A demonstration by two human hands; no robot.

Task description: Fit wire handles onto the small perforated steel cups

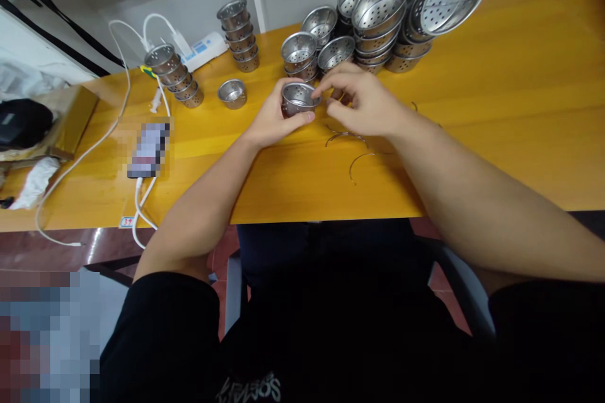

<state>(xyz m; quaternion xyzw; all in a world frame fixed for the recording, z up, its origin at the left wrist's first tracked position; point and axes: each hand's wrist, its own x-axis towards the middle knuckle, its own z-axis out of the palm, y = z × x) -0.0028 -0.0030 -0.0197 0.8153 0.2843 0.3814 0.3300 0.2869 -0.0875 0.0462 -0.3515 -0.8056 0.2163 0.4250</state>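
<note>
- With our left hand (276,114) we are clasping a small metal cup (300,99), thumb along its near side and fingers wrapping around the far wall; its round mouth is facing up, just above the bench (283,192).
- Our right hand (362,99) is bending loosely at the cup's right rim, the index fingertip meeting the edge — we are not managing to tell whether it is pinching anything.
- Below the right hand, thin curved wires (347,133) are lying on the bench, fine and shiny, arcing like loose hooks.
- Beneath it all we are seeing yellow-brown wood with a smooth, faintly streaked grain.
- Left of the held cup, one lone cup (232,94) is sitting upright, silvery and short-walled.
- Behind that, a stack of cups (243,44) is standing nearly straight, the walls dotted with punched holes; farther left, a leaning stack (177,79) is tilting beside a white power strip (208,50).
- Toward the back right, perforated metal bowls (380,9) are crowding together in nested piles — rounded rims, glossy insides, the widest one tipping sideways.
- At left, a flat, rectangular phone (150,148) is lying with a smooth white cable (138,201) trailing from its near end.
</note>
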